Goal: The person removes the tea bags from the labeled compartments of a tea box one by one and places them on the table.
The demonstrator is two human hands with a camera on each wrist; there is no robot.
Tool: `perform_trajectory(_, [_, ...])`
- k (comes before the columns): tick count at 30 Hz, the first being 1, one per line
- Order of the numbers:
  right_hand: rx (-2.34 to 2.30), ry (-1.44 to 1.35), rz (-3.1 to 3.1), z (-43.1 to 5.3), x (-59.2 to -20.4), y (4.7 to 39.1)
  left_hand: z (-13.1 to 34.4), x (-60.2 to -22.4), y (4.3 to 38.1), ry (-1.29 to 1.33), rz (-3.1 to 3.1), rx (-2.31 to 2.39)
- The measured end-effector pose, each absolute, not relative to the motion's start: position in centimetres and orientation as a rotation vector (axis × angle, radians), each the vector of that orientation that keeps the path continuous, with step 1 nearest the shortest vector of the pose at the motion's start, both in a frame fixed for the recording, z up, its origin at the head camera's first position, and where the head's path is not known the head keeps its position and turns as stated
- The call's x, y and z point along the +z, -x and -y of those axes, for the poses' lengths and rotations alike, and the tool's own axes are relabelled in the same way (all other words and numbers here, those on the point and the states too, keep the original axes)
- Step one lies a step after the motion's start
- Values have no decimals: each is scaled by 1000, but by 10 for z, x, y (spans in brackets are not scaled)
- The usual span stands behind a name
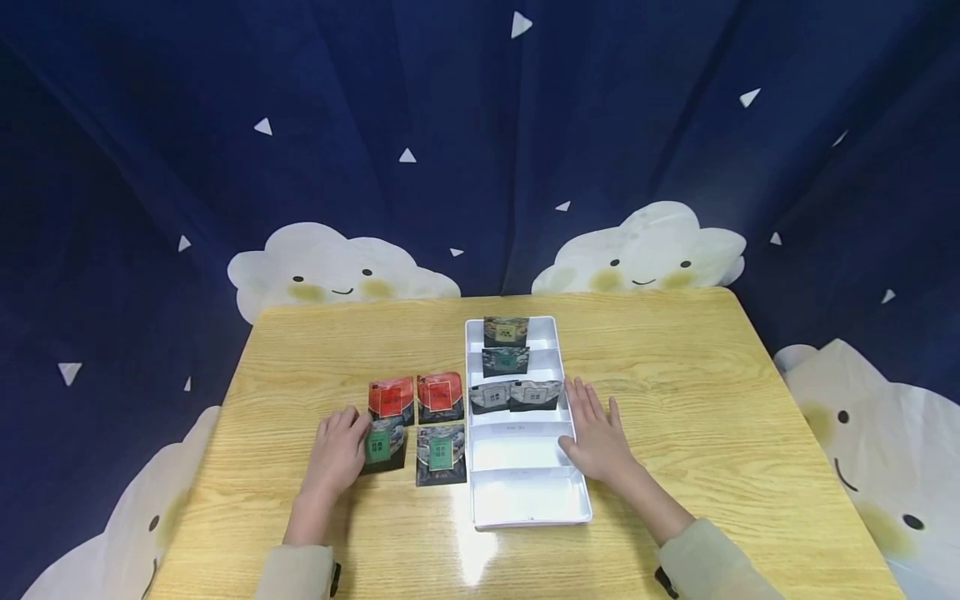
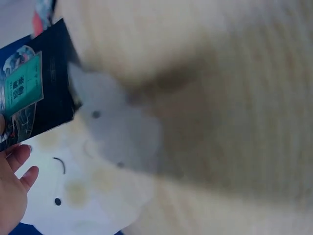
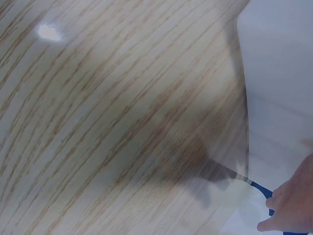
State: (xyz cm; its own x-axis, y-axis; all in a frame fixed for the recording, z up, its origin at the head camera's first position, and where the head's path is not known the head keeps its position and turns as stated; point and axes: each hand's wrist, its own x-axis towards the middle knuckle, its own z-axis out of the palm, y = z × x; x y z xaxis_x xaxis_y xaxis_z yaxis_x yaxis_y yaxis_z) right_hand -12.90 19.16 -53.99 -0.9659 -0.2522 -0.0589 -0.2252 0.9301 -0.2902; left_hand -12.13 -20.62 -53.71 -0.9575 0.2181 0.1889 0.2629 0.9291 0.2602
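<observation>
My left hand (image 1: 341, 446) pinches the left edge of a dark packet with a green label (image 1: 385, 444), tilted up in the left wrist view, where fingers (image 2: 19, 159) show below it. On the right, my right hand (image 1: 597, 437) lies with straight fingers along the right wall of a white divided box (image 1: 528, 500), thumb at its rim. Another green-labelled packet (image 1: 441, 454) lies flat beside the box's left wall. Behind these two are a red packet (image 1: 392, 400) and a second red packet (image 1: 440, 397).
In the box's rear compartments stand a packet with a yellowish label (image 1: 506, 332), a green-labelled one (image 1: 506, 361) and two grey ones (image 1: 535, 396). The wooden table (image 1: 675, 367) ends at a dark blue curtain (image 1: 480, 167) with clouds.
</observation>
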Motion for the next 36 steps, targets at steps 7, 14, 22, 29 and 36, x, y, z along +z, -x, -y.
perform_trajectory(7, [-441, 375, -2992, -191, -539, 129, 206, -556, 121, 312, 3015, -374])
perform_trajectory(14, [-442, 368, -2988, -190, -539, 129, 205, -571, 120, 307, 3001, -271])
perform_trajectory(22, [-458, 362, -2988, -190, -540, 129, 203, -584, 118, 337, 2982, -145])
perform_trajectory(29, [-455, 360, -2989, -190, -540, 128, 199, -591, 117, 378, 2931, -116])
perform_trajectory(36, [-466, 351, -2989, -190, -538, 128, 198, -595, 117, 412, 2910, -69])
